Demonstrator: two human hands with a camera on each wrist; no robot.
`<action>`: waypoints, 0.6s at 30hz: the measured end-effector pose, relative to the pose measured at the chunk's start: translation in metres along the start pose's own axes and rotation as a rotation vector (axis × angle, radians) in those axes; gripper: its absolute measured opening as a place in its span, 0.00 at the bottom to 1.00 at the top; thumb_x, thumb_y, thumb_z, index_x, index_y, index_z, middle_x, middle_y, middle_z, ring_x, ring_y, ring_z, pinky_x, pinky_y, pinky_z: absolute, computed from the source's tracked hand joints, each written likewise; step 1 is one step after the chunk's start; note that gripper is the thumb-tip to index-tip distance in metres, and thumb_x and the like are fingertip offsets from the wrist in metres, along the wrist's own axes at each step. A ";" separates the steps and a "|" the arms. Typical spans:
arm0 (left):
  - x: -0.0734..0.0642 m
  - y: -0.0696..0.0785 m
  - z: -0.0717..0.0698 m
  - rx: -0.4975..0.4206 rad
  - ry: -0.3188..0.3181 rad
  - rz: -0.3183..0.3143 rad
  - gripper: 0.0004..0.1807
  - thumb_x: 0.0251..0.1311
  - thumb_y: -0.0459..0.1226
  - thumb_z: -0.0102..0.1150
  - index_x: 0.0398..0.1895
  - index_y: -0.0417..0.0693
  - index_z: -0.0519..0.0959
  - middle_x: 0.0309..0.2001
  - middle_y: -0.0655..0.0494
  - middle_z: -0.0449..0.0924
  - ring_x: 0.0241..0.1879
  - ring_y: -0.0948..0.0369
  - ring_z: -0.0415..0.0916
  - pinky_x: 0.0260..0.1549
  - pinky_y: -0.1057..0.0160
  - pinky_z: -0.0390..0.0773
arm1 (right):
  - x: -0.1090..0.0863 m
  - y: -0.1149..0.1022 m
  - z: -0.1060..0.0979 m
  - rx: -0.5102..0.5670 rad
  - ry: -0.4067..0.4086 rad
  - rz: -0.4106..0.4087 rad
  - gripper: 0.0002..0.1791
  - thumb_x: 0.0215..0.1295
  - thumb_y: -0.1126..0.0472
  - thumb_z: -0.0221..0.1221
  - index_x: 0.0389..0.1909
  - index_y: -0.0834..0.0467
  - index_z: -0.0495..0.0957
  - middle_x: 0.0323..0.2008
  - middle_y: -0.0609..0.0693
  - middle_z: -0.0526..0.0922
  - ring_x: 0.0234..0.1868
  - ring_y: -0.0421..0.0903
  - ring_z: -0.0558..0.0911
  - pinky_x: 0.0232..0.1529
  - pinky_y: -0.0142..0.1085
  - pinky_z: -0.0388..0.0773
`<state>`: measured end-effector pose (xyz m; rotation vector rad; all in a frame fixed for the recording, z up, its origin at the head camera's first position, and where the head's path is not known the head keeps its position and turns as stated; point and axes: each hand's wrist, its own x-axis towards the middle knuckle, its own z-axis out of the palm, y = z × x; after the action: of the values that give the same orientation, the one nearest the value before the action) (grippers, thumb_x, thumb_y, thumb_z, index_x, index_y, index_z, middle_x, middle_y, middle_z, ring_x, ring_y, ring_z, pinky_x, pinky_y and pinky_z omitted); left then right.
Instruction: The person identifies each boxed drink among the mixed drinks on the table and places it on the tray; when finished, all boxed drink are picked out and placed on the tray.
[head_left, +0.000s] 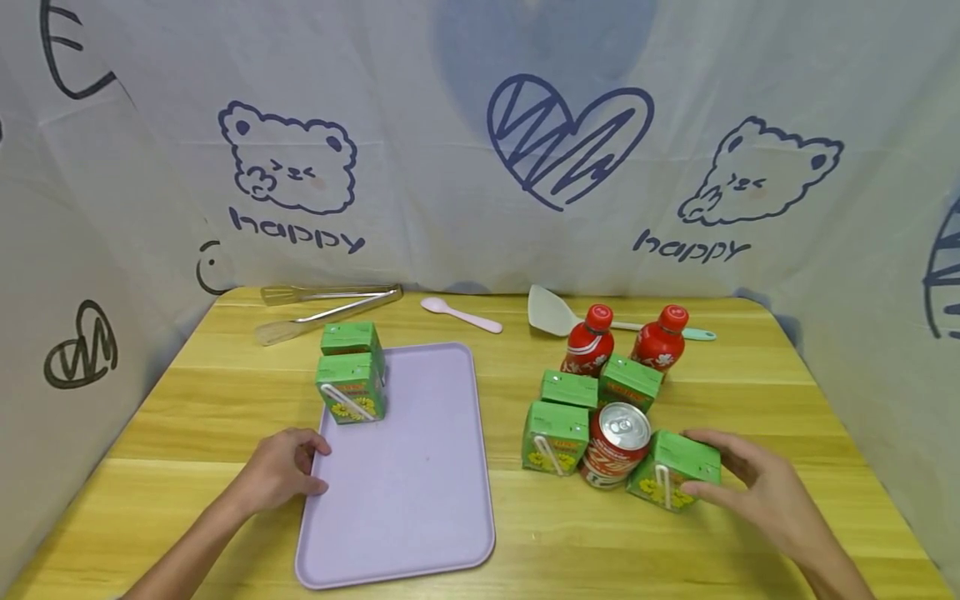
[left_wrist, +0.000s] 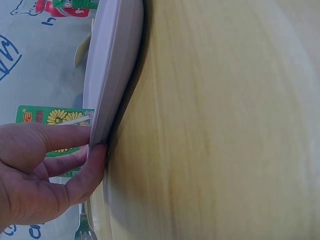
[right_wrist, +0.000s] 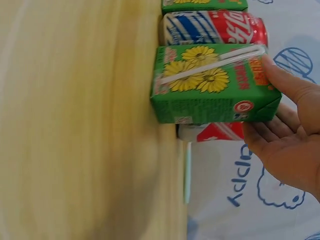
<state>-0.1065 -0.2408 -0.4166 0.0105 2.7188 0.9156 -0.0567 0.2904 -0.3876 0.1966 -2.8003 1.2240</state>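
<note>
My left hand (head_left: 279, 471) pinches the left rim of the lilac tray (head_left: 405, 492); in the left wrist view a fingertip and the thumb sit on either side of the edge. Two green drink cartons (head_left: 351, 388) with straws stand one behind the other at the tray's upper left. On the right, my right hand (head_left: 757, 483) grips another green drink carton (head_left: 678, 467), thumb on its front and fingers behind. Beside that carton, a red soda can (head_left: 617, 450) stands upright. In the right wrist view the held carton (right_wrist: 210, 87) shows yellow flowers and a slanted straw.
More green cartons (head_left: 555, 437) stand left of and behind the can, with two red bottles (head_left: 588, 342) at their back. Along the table's far side lie metal tongs (head_left: 330, 308), a pink spoon (head_left: 461, 314) and a pale spatula (head_left: 551, 312). A drawn-on cloth encloses the table.
</note>
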 end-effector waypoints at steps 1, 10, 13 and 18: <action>0.000 0.000 0.000 0.000 0.000 0.001 0.21 0.35 0.27 0.73 0.37 0.40 0.78 0.22 0.53 0.72 0.23 0.60 0.67 0.20 0.66 0.68 | -0.001 0.002 0.001 0.000 0.007 -0.003 0.30 0.48 0.57 0.71 0.55 0.55 0.76 0.51 0.40 0.79 0.50 0.15 0.68 0.48 0.11 0.65; 0.000 0.000 0.000 -0.003 0.002 0.009 0.21 0.35 0.27 0.73 0.37 0.40 0.77 0.22 0.53 0.72 0.24 0.60 0.68 0.20 0.66 0.68 | -0.005 0.009 0.005 0.025 0.057 0.014 0.28 0.50 0.59 0.70 0.55 0.56 0.76 0.46 0.24 0.74 0.46 0.19 0.73 0.45 0.13 0.70; 0.000 0.000 0.001 0.001 0.000 0.008 0.21 0.35 0.27 0.73 0.37 0.40 0.77 0.22 0.53 0.72 0.24 0.60 0.68 0.20 0.66 0.68 | -0.006 0.009 0.005 0.043 0.068 0.033 0.28 0.51 0.60 0.69 0.55 0.57 0.76 0.46 0.24 0.74 0.44 0.22 0.76 0.44 0.15 0.72; 0.000 0.001 0.000 0.004 -0.001 0.004 0.21 0.35 0.27 0.73 0.37 0.40 0.78 0.22 0.53 0.72 0.24 0.60 0.67 0.20 0.66 0.68 | -0.009 0.006 0.003 0.030 0.066 0.078 0.28 0.53 0.57 0.68 0.56 0.56 0.75 0.46 0.24 0.74 0.44 0.23 0.76 0.42 0.17 0.73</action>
<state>-0.1067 -0.2403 -0.4161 0.0169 2.7206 0.9110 -0.0490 0.2933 -0.3951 0.0488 -2.7587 1.2645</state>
